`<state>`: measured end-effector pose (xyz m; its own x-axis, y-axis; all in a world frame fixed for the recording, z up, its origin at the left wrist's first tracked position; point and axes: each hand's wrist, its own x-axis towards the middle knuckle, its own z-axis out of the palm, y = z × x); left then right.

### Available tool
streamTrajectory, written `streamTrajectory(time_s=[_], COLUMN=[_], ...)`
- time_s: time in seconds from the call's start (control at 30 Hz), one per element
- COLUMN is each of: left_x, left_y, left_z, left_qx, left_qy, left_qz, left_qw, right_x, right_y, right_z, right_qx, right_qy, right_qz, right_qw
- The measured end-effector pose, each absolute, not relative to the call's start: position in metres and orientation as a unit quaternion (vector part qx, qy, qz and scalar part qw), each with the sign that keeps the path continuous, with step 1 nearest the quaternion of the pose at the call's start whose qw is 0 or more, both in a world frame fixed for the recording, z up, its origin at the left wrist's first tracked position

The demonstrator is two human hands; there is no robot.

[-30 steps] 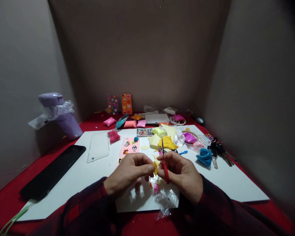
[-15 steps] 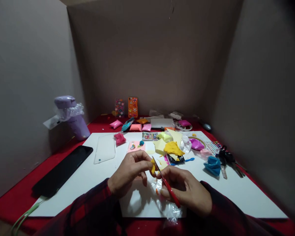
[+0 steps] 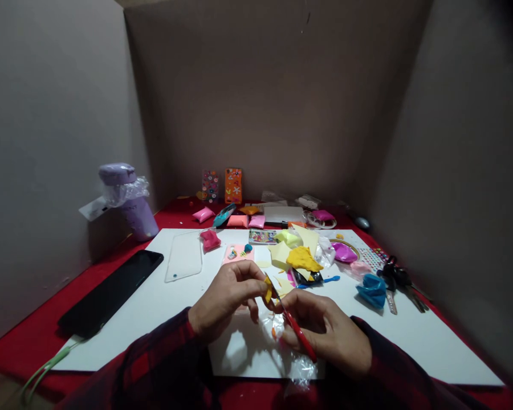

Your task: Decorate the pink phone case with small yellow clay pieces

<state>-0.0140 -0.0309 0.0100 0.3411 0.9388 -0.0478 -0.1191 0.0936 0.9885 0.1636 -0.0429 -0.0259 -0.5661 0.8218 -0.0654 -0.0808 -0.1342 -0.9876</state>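
My left hand [image 3: 227, 295] pinches a small yellow piece [image 3: 268, 291], nearer me than the pink case [image 3: 238, 249]. My right hand [image 3: 331, 330] grips red-handled scissors [image 3: 298, 333], tips at the piece. Left of the pink case lies a clear case [image 3: 183, 257]; right, a yellow lump [image 3: 304, 259].

Yellow piece [image 3: 268, 290]: nearer than the yellow lump [image 3: 304, 259], partly covered by the left hand [image 3: 231, 293]; whether the blades touch it, cannot tell.
Scissors [image 3: 301, 336]: nearer than the lump, handles partly hidden by the right hand [image 3: 329, 333].
Pink case [image 3: 238, 252]: left of the lump, near part mostly behind the left hand.
Black packet [image 3: 314, 280]: at the lump's near side, partly covered.
Picture card [image 3: 263, 237]: beyond the lump, leftward, figures too small to tell.
Sleeves [image 3: 154, 364]: nearer than the lump, cut off by the bottom edge.
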Motion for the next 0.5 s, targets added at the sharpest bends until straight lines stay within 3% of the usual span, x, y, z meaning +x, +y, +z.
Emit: streamTrajectory(time_s=[0.5], left_x=[-0.0135], left_y=[-0.0310], left_z=[0.0101], left_qx=[0.525], left_qy=[0.396], left_qz=[0.418], left_qw=[0.627], right_x=[0.1623], right_y=[-0.0431], right_z=[-0.0249], right_qx=[-0.347], right_qy=[-0.577], right_qz=[0.666], right_qw=[0.322])
